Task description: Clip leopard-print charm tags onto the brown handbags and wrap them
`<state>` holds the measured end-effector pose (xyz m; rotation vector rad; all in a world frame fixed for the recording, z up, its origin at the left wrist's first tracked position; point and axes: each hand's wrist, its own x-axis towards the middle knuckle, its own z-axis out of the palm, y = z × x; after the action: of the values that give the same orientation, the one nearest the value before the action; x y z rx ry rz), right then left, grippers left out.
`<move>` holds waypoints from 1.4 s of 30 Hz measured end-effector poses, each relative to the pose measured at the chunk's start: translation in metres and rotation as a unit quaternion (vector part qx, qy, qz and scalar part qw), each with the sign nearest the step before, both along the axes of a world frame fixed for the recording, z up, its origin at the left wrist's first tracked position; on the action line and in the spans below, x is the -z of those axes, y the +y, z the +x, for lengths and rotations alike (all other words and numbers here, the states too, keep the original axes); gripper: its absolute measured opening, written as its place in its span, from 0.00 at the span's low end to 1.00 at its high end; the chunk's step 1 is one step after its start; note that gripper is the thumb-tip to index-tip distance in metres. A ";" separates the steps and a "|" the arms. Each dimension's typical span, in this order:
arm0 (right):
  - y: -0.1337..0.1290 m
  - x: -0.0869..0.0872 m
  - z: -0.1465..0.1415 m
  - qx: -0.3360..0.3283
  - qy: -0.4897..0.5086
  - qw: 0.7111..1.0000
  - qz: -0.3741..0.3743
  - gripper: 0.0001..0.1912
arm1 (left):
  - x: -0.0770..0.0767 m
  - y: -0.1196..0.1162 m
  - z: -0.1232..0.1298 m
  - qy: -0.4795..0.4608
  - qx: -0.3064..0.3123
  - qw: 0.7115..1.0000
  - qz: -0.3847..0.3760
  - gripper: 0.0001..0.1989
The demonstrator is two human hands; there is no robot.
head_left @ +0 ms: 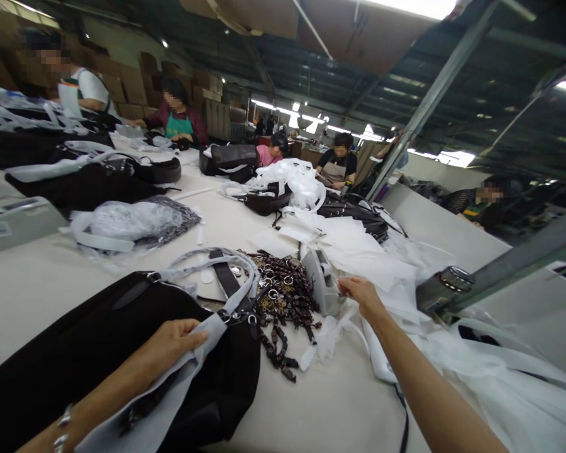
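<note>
My left hand is closed on a white wrapping sheet, pinching it between thumb and fingers over the dark handbag. The sheet hangs down over the bag's front, and dark beaded pieces show partly under it. White-wrapped handles arch above the bag's metal rings. My right hand reaches across the table to a grey tape dispenser. Its fingers are pinched at the dispenser's right end, on clear tape that barely shows. Between the hands lies a pile of dark beaded straps with metal rings.
A plastic bag of wrapping and another dispenser lie to the left. More dark bags stand beyond. White sheets and strips cover the right side, near a flask and a metal post. Several people work further back.
</note>
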<state>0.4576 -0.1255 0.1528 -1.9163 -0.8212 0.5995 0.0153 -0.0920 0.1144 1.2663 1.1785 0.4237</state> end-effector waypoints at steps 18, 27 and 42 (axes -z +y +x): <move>-0.060 0.007 -0.059 -0.060 -0.043 0.996 -0.043 0.21 | 0.011 0.001 -0.007 -0.046 -0.004 0.998 0.047 0.17; -0.010 -0.018 -0.292 -0.382 0.095 0.918 0.039 0.14 | -0.010 -0.004 -0.007 0.063 -0.008 0.980 0.188 0.14; 0.034 0.026 -0.293 -0.354 -0.037 0.931 -0.080 0.10 | -0.002 -0.013 -0.006 0.222 0.013 0.931 0.291 0.36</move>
<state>0.1641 -0.0914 0.1270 -1.7609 -1.5760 1.0511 0.0097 -0.1052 0.1159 1.9651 1.4689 0.5026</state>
